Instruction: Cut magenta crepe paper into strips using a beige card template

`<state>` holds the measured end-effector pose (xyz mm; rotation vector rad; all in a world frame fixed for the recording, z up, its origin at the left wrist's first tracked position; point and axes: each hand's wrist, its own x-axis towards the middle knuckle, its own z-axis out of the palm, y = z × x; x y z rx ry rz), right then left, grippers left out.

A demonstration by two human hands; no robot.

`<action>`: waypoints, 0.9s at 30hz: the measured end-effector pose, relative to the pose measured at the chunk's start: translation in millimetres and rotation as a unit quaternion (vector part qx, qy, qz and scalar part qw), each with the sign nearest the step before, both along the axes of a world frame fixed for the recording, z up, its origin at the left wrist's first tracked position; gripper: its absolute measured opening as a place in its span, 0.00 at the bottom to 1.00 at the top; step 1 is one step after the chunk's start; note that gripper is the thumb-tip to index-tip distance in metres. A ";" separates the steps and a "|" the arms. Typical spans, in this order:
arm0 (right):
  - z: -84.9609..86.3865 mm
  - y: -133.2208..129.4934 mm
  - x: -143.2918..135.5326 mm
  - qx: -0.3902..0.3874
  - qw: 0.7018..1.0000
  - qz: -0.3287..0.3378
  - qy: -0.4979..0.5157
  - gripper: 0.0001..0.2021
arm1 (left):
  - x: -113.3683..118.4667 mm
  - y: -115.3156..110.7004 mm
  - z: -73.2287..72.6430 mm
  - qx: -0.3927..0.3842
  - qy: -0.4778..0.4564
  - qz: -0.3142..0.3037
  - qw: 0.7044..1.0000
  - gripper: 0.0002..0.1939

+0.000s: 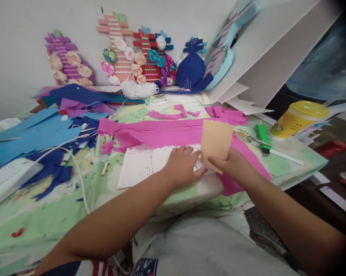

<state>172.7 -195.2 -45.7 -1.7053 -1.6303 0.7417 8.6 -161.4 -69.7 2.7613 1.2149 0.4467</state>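
My right hand (233, 165) grips a tan rectangular card (217, 140) upright, its thumb on the near face. My left hand (186, 165) lies with fingers spread on a white board (141, 161) marked with dark reddish streaks, just left of the card. Under and beyond the board stretches bright pink crepe-like paper (161, 132), part of it showing to the right of my right hand too. A pair of scissors (244, 134) rests just beyond the card, partly hidden by it.
A green utility knife (262, 138) and a yellow lidded cup (299, 119) stand to the right. At left are blue paper sheets (37, 128) and a white power strip (12, 178) with its cord. Decorated instrument-shaped crafts (190, 71) lean on the wall behind white string (140, 90).
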 end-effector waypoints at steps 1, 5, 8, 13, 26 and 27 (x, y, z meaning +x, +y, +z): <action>-1.9 -1.5 0.7 -0.003 1.000 0.002 0.020 0.17 | 2.4 1.0 0.5 -0.014 -0.018 0.005 1.000 0.27; -7.7 -2.4 2.9 -0.060 0.995 0.020 0.084 0.17 | 9.3 8.3 1.3 -0.121 -0.123 0.001 0.985 0.29; -8.4 0.6 2.2 -0.085 0.991 0.018 0.098 0.17 | 10.4 13.6 0.3 -0.168 -0.156 0.006 0.973 0.31; -3.4 5.1 0.9 -0.071 0.996 0.003 -0.047 0.10 | 10.8 12.2 -0.7 -0.093 -0.094 0.003 0.991 0.26; 21.1 3.4 -7.1 -0.106 0.981 0.053 -0.151 0.08 | 7.5 4.0 -2.8 -0.040 0.037 -0.052 0.997 0.37; 23.5 4.7 -7.5 -0.120 0.980 0.061 -0.148 0.07 | 7.4 4.2 -2.8 -0.039 0.036 -0.053 0.997 0.36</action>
